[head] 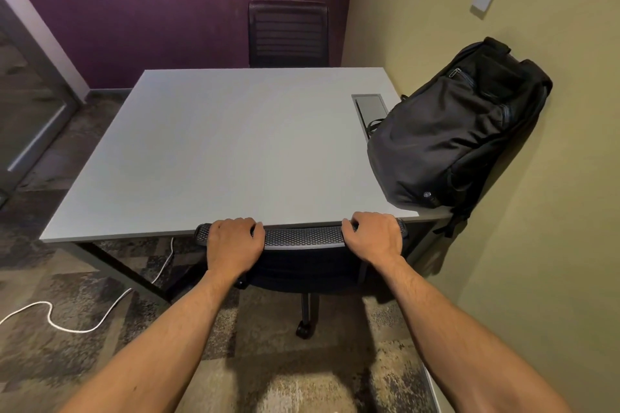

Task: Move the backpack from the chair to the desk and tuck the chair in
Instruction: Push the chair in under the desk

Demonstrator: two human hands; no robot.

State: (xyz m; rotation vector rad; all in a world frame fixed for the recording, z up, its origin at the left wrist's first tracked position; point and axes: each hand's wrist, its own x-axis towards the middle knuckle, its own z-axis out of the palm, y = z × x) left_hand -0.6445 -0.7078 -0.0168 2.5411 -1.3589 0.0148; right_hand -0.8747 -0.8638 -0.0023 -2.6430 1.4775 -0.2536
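Note:
A black backpack [459, 131] stands on the right side of the grey desk [208, 151], leaning against the olive wall. The black mesh-backed chair [302, 236] is at the desk's near edge, its top rail touching the edge and its seat hidden under the desktop. My left hand [233, 243] grips the left end of the chair's top rail. My right hand [377, 235] grips the right end of the same rail. One chair leg with a castor [304, 329] shows below.
A second dark chair [288, 33] stands at the far side of the desk against the purple wall. A white cable [67, 325] trails over the carpet at left. A cable hatch [369, 107] is set into the desktop. A glass door is at far left.

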